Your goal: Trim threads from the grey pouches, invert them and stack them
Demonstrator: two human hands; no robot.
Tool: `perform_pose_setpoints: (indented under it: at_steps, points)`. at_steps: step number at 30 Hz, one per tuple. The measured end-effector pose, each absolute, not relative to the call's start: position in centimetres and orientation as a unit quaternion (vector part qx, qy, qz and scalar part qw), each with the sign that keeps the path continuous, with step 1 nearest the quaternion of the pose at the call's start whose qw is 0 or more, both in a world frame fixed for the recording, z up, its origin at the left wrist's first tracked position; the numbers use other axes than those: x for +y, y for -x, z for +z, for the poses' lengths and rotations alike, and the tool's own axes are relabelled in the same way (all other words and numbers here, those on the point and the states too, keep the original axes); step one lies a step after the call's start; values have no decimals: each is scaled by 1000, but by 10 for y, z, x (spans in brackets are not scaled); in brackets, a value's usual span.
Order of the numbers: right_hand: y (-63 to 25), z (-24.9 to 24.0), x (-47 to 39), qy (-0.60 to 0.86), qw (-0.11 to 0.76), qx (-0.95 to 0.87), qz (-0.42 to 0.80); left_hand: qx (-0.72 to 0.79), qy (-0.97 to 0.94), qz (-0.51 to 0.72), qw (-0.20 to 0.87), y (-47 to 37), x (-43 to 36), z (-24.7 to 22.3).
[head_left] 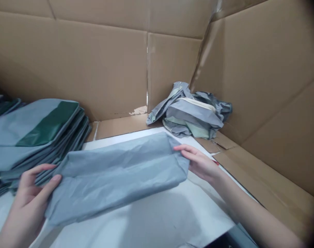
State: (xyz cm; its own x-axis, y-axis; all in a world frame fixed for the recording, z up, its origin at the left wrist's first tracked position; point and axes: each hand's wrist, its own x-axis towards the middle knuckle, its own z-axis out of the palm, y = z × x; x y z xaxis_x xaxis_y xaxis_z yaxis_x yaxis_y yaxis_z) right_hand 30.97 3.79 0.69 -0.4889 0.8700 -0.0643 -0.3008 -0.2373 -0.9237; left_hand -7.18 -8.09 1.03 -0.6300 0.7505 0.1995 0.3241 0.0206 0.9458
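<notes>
A folded grey-blue cloth piece [121, 175] stretches between my two hands above a white work surface [157, 220]. My left hand [34, 196] grips its left end, with the thumb on top near the edge. At the opposite end, my right hand [198, 162] pinches the right edge, fingertips on the cloth and the other fingers partly hidden beside it. Close behind my left hand stands a thick stack of folded grey cloth pieces [17, 127], the top one with a dark green band [51, 125].
Crumpled grey and pale green fabric [193, 113] lies in the back corner. Tall cardboard walls [100, 62] enclose the back and right. A small red object [216, 162] shows behind my right wrist, and a dark item [234, 237] sits at the bottom edge.
</notes>
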Motion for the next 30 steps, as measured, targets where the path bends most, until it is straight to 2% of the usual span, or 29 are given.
perform_pose_setpoints:
  at_steps: [5, 8, 12, 16, 20, 26, 28, 30]
  points:
    - [-306, -13, 51, 384, 351, -432, 737, 635, -326, 583, 388, 59, -79, 15]
    - [-302, -22, 59, 409, 331, -414, 742, 637, -284, 549, 461, 62, -77, 9]
    - [-309, -12, 58, 413, 347, -481, 691, 639, -301, 495, 506, 61, -87, 23]
    - [-316, -9, 59, 381, 283, -523, 708, 634, -383, 432, 514, 60, -96, 37]
    - [-316, -24, 67, 380, 262, -517, 721, 610, -397, 439, 526, 65, -92, 22]
    - [-322, -31, 73, 373, 226, -596, 675, 582, -559, 369, 461, 74, -90, 7]
    - [-323, -29, 71, 397, 222, -697, 555, 600, -638, 316, 365, 74, -95, 11]
    - [-320, -27, 64, 429, 256, -800, 334, 637, -703, 234, 213, 70, -102, 15]
